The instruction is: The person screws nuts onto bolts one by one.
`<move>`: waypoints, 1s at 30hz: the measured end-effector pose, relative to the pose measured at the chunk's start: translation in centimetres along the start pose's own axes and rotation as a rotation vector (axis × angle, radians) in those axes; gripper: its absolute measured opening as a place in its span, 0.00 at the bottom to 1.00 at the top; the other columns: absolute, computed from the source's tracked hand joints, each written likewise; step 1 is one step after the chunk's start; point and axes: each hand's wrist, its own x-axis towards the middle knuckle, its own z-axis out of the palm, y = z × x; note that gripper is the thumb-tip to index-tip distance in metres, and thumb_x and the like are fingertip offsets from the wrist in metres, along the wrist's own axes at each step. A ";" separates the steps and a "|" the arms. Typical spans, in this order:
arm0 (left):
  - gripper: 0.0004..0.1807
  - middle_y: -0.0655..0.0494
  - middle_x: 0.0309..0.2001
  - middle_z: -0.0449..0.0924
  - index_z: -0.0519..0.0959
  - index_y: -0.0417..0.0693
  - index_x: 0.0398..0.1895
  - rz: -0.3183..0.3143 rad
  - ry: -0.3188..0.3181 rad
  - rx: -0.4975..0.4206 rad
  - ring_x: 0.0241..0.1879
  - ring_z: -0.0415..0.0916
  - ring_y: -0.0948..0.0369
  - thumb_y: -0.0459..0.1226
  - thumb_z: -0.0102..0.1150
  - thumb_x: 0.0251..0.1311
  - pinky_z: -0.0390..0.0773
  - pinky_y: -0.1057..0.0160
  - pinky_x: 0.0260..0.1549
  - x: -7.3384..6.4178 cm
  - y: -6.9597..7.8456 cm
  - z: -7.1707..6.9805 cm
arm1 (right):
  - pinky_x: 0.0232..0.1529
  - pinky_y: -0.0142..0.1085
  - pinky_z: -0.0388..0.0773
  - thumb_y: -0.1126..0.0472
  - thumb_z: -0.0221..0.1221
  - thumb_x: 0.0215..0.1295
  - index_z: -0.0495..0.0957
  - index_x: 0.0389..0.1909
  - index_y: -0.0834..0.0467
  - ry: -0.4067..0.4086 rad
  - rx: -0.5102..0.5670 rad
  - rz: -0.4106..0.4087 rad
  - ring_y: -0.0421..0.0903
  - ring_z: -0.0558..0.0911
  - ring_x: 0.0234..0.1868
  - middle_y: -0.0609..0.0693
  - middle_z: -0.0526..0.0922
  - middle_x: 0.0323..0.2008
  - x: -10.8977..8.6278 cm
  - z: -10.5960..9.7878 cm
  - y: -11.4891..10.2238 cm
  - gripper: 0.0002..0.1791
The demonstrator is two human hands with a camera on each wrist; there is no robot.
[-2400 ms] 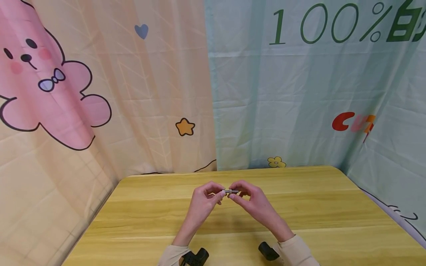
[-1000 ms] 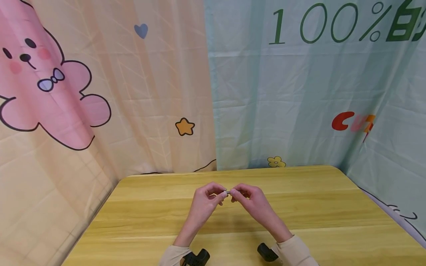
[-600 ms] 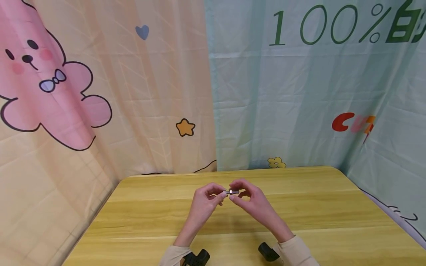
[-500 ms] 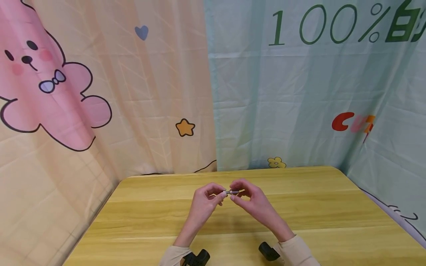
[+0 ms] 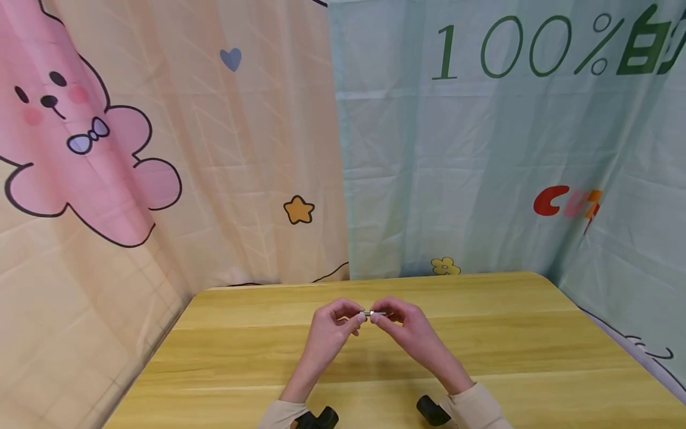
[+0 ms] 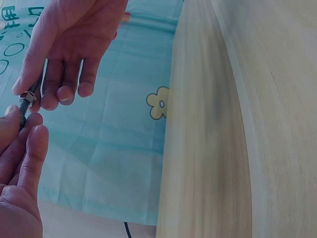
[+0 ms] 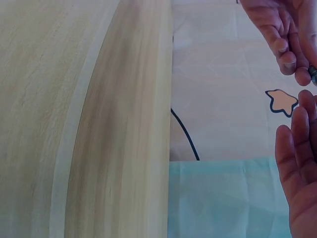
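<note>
Above table (image 5: 241, 351), crosswise bolt (image 5: 368, 313) points right.

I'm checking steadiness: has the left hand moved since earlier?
No, not noticeably: in the head view, the left hand keeps its place against the far table edge.

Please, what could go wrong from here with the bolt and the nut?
The left hand pinches the bolt near one end, above the table, so it might slip and drop.
The right hand holds the nut partway along the bolt; if the nut is turned, the bolt may spin with it.
</note>
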 end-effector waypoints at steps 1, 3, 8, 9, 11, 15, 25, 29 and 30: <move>0.04 0.46 0.34 0.81 0.82 0.36 0.38 -0.002 -0.001 0.003 0.30 0.78 0.61 0.28 0.63 0.62 0.83 0.62 0.31 0.0 0.0 0.0 | 0.44 0.40 0.80 0.51 0.61 0.69 0.81 0.42 0.48 0.003 0.001 0.000 0.43 0.80 0.40 0.42 0.82 0.38 0.0 0.1 0.1 0.07; 0.04 0.46 0.35 0.81 0.82 0.36 0.38 -0.005 -0.001 0.010 0.30 0.78 0.60 0.29 0.63 0.62 0.83 0.60 0.32 -0.1 0.0 0.1 | 0.42 0.39 0.80 0.50 0.60 0.69 0.81 0.41 0.48 0.008 -0.004 0.000 0.43 0.80 0.38 0.43 0.82 0.36 -0.1 0.2 0.1 0.07; 0.04 0.46 0.35 0.81 0.82 0.36 0.38 -0.005 0.001 0.019 0.30 0.78 0.60 0.29 0.63 0.62 0.83 0.60 0.32 -0.2 0.1 0.1 | 0.38 0.37 0.79 0.47 0.57 0.71 0.81 0.38 0.47 0.016 -0.029 0.017 0.43 0.79 0.35 0.44 0.82 0.33 -0.2 0.3 0.3 0.09; 0.04 0.46 0.35 0.81 0.82 0.36 0.38 -0.004 0.000 0.020 0.30 0.78 0.60 0.29 0.63 0.62 0.83 0.60 0.32 -0.2 0.1 0.1 | 0.37 0.37 0.79 0.47 0.57 0.71 0.82 0.38 0.47 0.017 -0.035 0.027 0.44 0.79 0.35 0.44 0.82 0.32 -0.2 0.3 0.3 0.10; 0.04 0.46 0.35 0.81 0.82 0.36 0.38 -0.005 -0.002 0.016 0.29 0.78 0.60 0.28 0.63 0.62 0.83 0.60 0.32 -0.2 0.1 0.1 | 0.35 0.37 0.78 0.46 0.56 0.71 0.82 0.37 0.46 0.021 -0.047 0.055 0.46 0.79 0.35 0.44 0.82 0.32 -0.1 0.4 0.2 0.11; 0.04 0.45 0.35 0.81 0.82 0.35 0.38 -0.003 0.000 0.009 0.29 0.78 0.59 0.28 0.63 0.62 0.84 0.57 0.32 -0.1 0.0 0.2 | 0.39 0.38 0.79 0.43 0.55 0.72 0.82 0.43 0.45 0.028 -0.054 0.101 0.46 0.80 0.40 0.41 0.82 0.37 -0.1 0.4 0.1 0.13; 0.04 0.46 0.34 0.81 0.82 0.35 0.38 0.006 0.010 -0.010 0.28 0.78 0.59 0.27 0.63 0.62 0.83 0.61 0.31 0.0 -0.2 0.0 | 0.45 0.39 0.80 0.64 0.65 0.64 0.76 0.50 0.50 0.020 0.001 -0.073 0.44 0.79 0.48 0.44 0.80 0.45 -0.1 0.4 0.0 0.16; 0.04 0.47 0.35 0.81 0.82 0.35 0.38 0.003 0.007 -0.013 0.29 0.78 0.61 0.27 0.63 0.62 0.83 0.61 0.31 0.1 -0.2 -0.1 | 0.43 0.38 0.80 0.69 0.64 0.63 0.77 0.46 0.51 0.037 -0.017 -0.107 0.44 0.79 0.46 0.42 0.80 0.41 0.0 0.4 -0.1 0.14; 0.03 0.47 0.35 0.81 0.82 0.35 0.38 0.003 0.007 -0.014 0.29 0.78 0.61 0.27 0.63 0.62 0.83 0.61 0.31 0.1 -0.1 -0.1 | 0.43 0.38 0.80 0.69 0.64 0.63 0.77 0.45 0.52 0.036 -0.018 -0.104 0.44 0.80 0.45 0.42 0.80 0.41 0.0 0.3 -0.2 0.13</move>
